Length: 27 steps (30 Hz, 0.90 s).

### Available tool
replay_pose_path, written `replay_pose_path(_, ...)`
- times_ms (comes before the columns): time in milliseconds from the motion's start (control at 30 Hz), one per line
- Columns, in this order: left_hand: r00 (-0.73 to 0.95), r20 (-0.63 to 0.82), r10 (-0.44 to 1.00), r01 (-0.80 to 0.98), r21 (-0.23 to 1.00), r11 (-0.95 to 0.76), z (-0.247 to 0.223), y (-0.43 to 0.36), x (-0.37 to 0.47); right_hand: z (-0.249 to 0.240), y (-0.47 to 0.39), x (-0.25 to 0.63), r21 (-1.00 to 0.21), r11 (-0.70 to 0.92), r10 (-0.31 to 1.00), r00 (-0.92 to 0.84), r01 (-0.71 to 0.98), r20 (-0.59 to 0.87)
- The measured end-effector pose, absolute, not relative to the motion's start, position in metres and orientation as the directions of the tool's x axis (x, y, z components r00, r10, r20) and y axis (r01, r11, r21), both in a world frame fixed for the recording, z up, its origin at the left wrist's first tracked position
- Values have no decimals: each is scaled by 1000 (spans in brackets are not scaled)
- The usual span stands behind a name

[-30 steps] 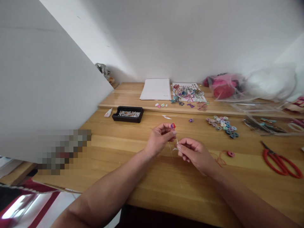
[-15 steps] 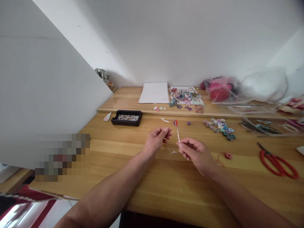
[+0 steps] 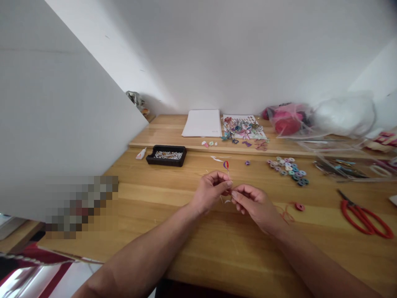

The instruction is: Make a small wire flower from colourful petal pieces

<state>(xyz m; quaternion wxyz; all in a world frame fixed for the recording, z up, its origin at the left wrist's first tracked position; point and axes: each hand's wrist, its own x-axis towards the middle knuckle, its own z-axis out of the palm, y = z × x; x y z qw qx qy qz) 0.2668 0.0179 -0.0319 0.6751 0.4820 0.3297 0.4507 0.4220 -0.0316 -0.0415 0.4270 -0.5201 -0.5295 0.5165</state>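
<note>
A small red and purple loop [image 3: 226, 165] stands upright on a thin pale stem above my fingertips. My left hand [image 3: 209, 192] pinches the stem just below the loop. Close beside it, my right hand [image 3: 254, 203] is closed, thumb against fingers, at the stem's lower end; the fingertips of both hands nearly touch and hide that part. Loose red thread [image 3: 287, 214] trails by my right wrist from a small red spool [image 3: 299, 206]. Under my hands lies a small white crescent piece [image 3: 227, 201].
Red-handled scissors [image 3: 362, 215] lie at the right, below many small thread spools [image 3: 291, 167]. A black bead tray [image 3: 166, 156] and a small white bottle [image 3: 141, 153] stand at the left. On the rear ledge are white paper [image 3: 202, 123], colourful pieces [image 3: 243, 126] and plastic bags [image 3: 288, 120].
My left hand has moved right and closed on the stem under the loop, meeting my right hand. The loop has come slightly lower and left.
</note>
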Motion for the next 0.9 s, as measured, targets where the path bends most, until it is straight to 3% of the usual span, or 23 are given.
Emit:
replay_pose_path(533, 258, -30, 966, -313, 943, 112, -38, 28, 265, -42, -30, 430, -979, 52, 999, -8, 199, 51)
replay_pose_path(900, 267, -27, 963, -266, 959, 100, -37, 27, 265, -40, -28, 433, -980, 40, 998, 34, 194, 48)
